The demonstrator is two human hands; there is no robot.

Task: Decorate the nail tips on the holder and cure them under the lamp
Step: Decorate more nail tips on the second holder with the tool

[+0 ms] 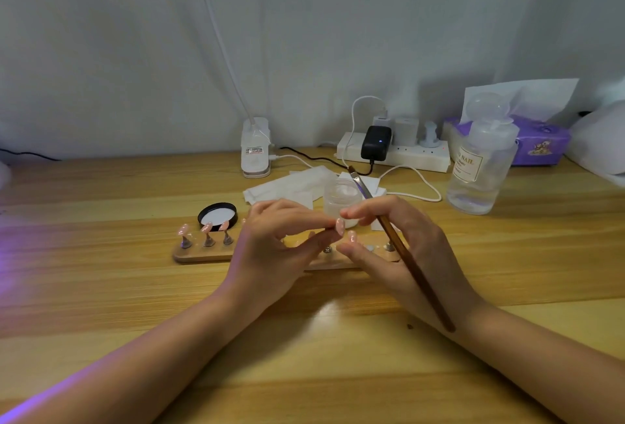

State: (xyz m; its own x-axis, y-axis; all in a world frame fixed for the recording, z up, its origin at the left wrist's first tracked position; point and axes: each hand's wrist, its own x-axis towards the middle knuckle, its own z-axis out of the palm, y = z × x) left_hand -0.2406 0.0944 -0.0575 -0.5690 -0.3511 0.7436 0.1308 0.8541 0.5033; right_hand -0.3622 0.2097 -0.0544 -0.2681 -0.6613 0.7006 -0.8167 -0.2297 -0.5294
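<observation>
Nail tip (pixel 339 226), pink and glossy, sits pinched between the thumb and forefinger of the left hand (pixel 274 244), raised just above the middle of the wooden holder (pixel 203 256). The right hand (pixel 395 247) meets it from the other side, forefinger tip close to the nail tip, and grips a brown-handled brush (pixel 406 254) that slants with its bristles up toward the far edge of the table (pixel 101 288). Three more pink tips (pixel 206 228) stand on pegs at the holder's left end; another tip (pixel 352 236) shows between the hands. Just behind the holder lie a black lid (pixel 217 215) and an open frosted jar (pixel 341 198) on white wipes (pixel 287 183). Toward the far right corner stand a clear bottle (pixel 480 166), a power strip (pixel 392 151) and a purple tissue pack (pixel 541 141).
</observation>
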